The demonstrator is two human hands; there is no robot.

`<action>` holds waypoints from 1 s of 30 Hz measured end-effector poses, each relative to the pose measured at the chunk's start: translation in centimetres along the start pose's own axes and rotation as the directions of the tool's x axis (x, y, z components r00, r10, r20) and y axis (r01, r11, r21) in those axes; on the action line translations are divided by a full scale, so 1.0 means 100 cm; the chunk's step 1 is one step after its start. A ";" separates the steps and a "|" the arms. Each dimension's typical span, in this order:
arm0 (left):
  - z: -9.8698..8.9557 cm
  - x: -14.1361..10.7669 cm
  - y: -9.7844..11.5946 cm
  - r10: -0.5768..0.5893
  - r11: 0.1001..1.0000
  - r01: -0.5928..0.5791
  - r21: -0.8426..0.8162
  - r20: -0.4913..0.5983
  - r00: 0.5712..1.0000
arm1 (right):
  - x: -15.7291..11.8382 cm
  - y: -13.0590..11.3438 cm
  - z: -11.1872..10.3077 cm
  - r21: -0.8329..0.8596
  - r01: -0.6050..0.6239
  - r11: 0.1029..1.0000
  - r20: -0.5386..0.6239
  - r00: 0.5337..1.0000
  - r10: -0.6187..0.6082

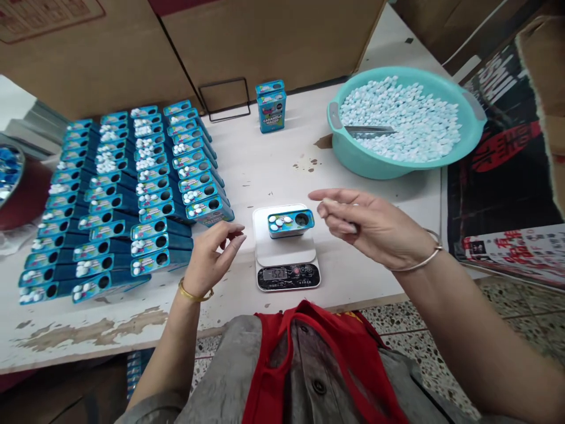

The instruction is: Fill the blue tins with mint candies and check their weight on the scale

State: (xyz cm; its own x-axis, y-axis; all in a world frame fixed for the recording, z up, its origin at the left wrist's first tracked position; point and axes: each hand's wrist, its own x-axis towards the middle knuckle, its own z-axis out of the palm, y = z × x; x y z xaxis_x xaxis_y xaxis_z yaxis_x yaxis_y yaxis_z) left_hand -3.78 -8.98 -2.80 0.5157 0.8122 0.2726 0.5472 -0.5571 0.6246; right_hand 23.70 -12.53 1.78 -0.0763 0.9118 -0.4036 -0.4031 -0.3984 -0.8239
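A blue candy tin (290, 222) stands on a white digital scale (286, 257), with several white candies (279, 223) on its top beside a round dark hole. My left hand (212, 254) hovers left of the scale, thumb and index finger apart, with nothing between them. Just right of the tin, my right hand (359, 224) is closed in a pinch, its index finger stretched toward the tin. Small white bits that look like candies show between its fingers; the palm is hidden. Neither hand touches the tin.
Rows of blue tins (152, 194) fill the table's left side, many with candies on top. A turquoise basin (375, 162) of candies with a metal scoop (369, 129) stands back right. Two tins (271, 109) and a black wire stand (225, 100) are near the cardboard boxes (273, 41).
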 end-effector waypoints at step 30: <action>0.032 0.002 0.032 0.251 0.833 -0.278 0.479 0.121 0.960 | -0.035 0.110 -0.057 0.518 -0.099 0.850 -0.237 0.938 0.254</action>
State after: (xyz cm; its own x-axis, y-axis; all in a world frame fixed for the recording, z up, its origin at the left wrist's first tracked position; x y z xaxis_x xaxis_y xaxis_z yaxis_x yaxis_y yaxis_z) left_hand 0.13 -11.16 -3.09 0.7125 0.6194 0.3297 0.6282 -0.7724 0.0937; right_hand 24.70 -20.65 -8.20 0.0426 0.7303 -0.6818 -0.8072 -0.3769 -0.4542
